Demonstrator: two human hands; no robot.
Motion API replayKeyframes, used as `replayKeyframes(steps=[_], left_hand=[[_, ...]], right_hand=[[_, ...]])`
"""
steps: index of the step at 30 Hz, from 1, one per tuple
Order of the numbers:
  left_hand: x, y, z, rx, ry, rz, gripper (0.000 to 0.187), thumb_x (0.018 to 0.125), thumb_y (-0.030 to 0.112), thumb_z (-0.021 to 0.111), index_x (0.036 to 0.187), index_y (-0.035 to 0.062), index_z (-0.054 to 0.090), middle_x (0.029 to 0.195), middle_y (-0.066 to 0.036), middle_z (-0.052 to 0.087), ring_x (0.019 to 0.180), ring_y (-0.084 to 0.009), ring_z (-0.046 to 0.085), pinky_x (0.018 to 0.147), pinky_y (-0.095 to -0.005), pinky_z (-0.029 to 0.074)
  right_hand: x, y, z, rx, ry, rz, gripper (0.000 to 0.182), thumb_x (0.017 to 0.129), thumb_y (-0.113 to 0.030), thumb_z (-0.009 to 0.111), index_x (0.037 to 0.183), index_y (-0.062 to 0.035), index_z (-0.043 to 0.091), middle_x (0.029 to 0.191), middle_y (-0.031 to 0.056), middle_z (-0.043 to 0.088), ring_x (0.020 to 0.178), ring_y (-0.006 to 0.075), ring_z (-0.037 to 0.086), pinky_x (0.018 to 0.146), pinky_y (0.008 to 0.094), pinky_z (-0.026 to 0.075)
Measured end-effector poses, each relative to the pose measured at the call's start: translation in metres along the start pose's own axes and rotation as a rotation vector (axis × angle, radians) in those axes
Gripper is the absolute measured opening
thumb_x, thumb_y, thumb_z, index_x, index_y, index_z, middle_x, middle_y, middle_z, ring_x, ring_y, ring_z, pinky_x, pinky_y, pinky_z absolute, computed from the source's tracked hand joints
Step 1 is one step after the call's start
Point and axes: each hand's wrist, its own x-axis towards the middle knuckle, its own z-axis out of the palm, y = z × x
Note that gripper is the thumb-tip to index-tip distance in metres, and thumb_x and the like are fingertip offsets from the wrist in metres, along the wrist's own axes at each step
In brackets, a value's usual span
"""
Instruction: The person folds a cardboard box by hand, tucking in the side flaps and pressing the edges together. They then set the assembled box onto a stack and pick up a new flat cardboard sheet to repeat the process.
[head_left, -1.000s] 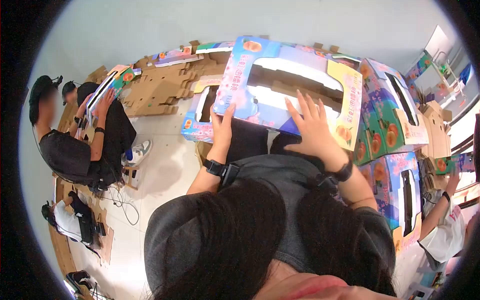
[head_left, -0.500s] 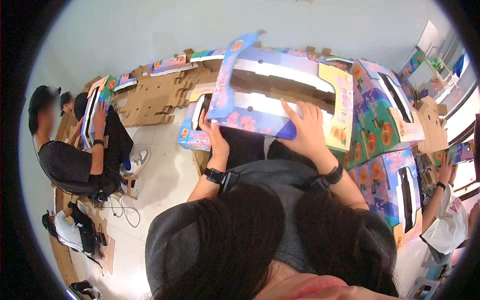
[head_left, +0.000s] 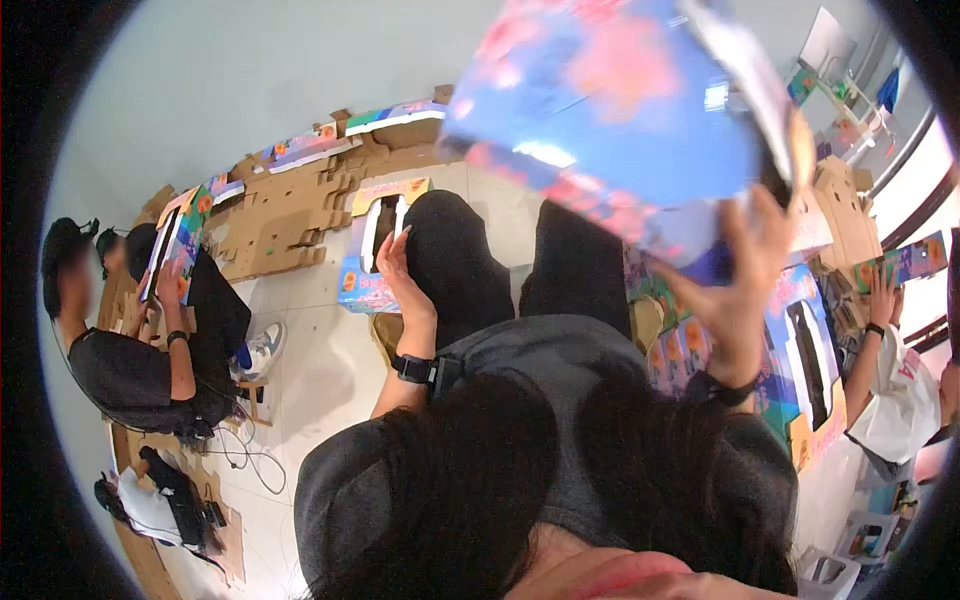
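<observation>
1. The lifted box [head_left: 610, 115], blue with pink flowers and blurred, is in the air above and beyond the person's knees.
2. The right hand [head_left: 745, 265] holds the lifted box at its lower right corner, grip spread wide around it.
3. The left hand [head_left: 408, 285] is apart from the lifted box, to its lower left, fingers loosely curled and grip wide; it overlaps the small box [head_left: 365, 290], but I cannot tell whether they touch.
4. Left of the lifted box lie brown cardboard sheets [head_left: 285, 220]; farther left, a person in black [head_left: 130, 380] holds a narrow carton [head_left: 178, 235].
5. Below right of the lifted box stands a slotted box [head_left: 785, 375].
</observation>
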Motion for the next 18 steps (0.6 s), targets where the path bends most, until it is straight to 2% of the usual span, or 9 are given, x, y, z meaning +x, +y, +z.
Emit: replayKeyframes(steps=[2, 5, 6, 7, 9, 12, 15, 18], left_hand=[[-0.003, 0.006, 0.002, 0.065, -0.018, 0.008, 0.058, 0.109, 0.051, 0.025, 0.142, 0.007, 0.043, 0.14, -0.014, 0.055, 0.136, -0.0234, 0.046, 0.119, -0.0392, 0.024], [-0.002, 0.007, 0.0, 0.15, -0.076, 0.082, 0.052, 0.111, 0.043, 0.024, 0.139, 0.004, 0.045, 0.138, -0.014, 0.056, 0.133, -0.0243, 0.048, 0.118, -0.0383, 0.028], [-0.002, 0.017, 0.004, 0.176, -0.096, 0.117, 0.05, 0.111, 0.04, 0.025, 0.137, 0.0031, 0.046, 0.137, -0.014, 0.056, 0.132, -0.0247, 0.049, 0.117, -0.0379, 0.029], [-0.006, 0.028, 0.007, 0.224, -0.067, 0.059, 0.038, 0.112, 0.029, 0.033, 0.133, 0.0012, 0.049, 0.134, -0.015, 0.057, 0.128, -0.0246, 0.052, 0.115, -0.0374, 0.033], [-0.01, 0.035, 0.011, 0.211, -0.052, 0.043, 0.029, 0.109, 0.02, 0.045, 0.131, 0.0016, 0.049, 0.132, -0.014, 0.058, 0.126, -0.0231, 0.053, 0.113, -0.0375, 0.036], [-0.01, 0.024, 0.01, 0.069, -0.04, 0.007, 0.027, 0.105, 0.013, 0.053, 0.13, 0.0017, 0.05, 0.13, -0.014, 0.059, 0.125, -0.0222, 0.053, 0.113, -0.0374, 0.037], [-0.012, 0.018, 0.008, 0.147, -0.077, 0.061, 0.026, 0.103, 0.01, 0.056, 0.127, 0.0017, 0.052, 0.128, -0.013, 0.06, 0.125, -0.0222, 0.053, 0.112, -0.0378, 0.037], [-0.017, 0.037, 0.016, 0.435, -0.122, 0.259, 0.027, 0.098, 0.013, 0.064, 0.121, 0.0014, 0.057, 0.126, -0.013, 0.061, 0.124, -0.0281, 0.055, 0.109, -0.0413, 0.038]], right_hand=[[0.008, 0.006, -0.035, -0.214, 0.009, 0.029, 0.102, 0.048, -0.03, 0.095, 0.142, -0.0142, 0.06, 0.124, 0.0201, 0.062, 0.12, 0.0365, 0.055, 0.107, 0.0488, 0.039], [0.009, 0.02, -0.092, -0.48, -0.068, 0.085, 0.105, 0.047, -0.032, 0.096, 0.144, -0.014, 0.058, 0.125, 0.0191, 0.062, 0.119, 0.0375, 0.056, 0.105, 0.0475, 0.042], [0.006, 0.03, -0.113, -0.437, -0.102, 0.101, 0.106, 0.048, -0.031, 0.096, 0.145, -0.015, 0.057, 0.127, 0.0177, 0.061, 0.121, 0.037, 0.055, 0.106, 0.0467, 0.041], [0.007, 0.031, -0.136, -0.492, -0.168, 0.11, 0.105, 0.05, -0.029, 0.095, 0.146, -0.0135, 0.055, 0.13, 0.0158, 0.061, 0.121, 0.0354, 0.055, 0.106, 0.0456, 0.041], [0.001, 0.039, -0.187, -0.563, -0.286, 0.129, 0.103, 0.053, -0.021, 0.091, 0.148, -0.0125, 0.053, 0.132, 0.0141, 0.06, 0.122, 0.0332, 0.054, 0.107, 0.0438, 0.042], [-0.014, 0.037, -0.25, -0.647, -0.436, 0.248, 0.103, 0.053, -0.009, 0.086, 0.15, -0.0154, 0.051, 0.13, 0.0142, 0.059, 0.121, 0.0325, 0.054, 0.106, 0.0426, 0.043], [-0.036, 0.022, -0.277, -0.746, -0.491, 0.467, 0.106, 0.05, -0.005, 0.083, 0.15, -0.016, 0.049, 0.12, 0.0134, 0.058, 0.115, 0.0349, 0.055, 0.1, 0.0434, 0.045], [-0.075, 0.042, -0.3, -0.779, -0.498, 0.555, 0.109, 0.046, -0.006, 0.083, 0.149, -0.0167, 0.05, 0.112, 0.0141, 0.056, 0.106, 0.0373, 0.056, 0.095, 0.0452, 0.045]])
